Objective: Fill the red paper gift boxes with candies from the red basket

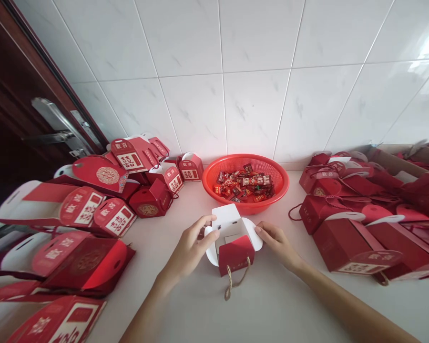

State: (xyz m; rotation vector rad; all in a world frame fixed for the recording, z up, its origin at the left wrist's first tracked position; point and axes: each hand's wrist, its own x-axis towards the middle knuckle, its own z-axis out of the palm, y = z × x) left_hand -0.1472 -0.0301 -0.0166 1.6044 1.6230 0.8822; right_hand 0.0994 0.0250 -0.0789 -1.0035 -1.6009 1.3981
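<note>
A small red gift box [236, 253] with a white inside stands open on the table in front of me. Its rounded side flaps spread outward and its back panel is up. A twisted rope handle [229, 284] hangs down its front. My left hand [195, 238] grips the box at its left side, the thumb at the back panel's edge and the fingers partly hidden behind. On the other side, my right hand [277, 241] pinches the right flap [253, 233] between thumb and fingers. Just behind the box is a red plastic basket [214, 197] holding wrapped sweets [248, 183].
Many red gift boxes [110, 216] are heaped on the left, some with open lids. More red boxes [346, 243] crowd the right side, with a cardboard carton [393, 159] behind. A tiled wall [253, 109] closes off the back; a door handle [59, 136] is at the left.
</note>
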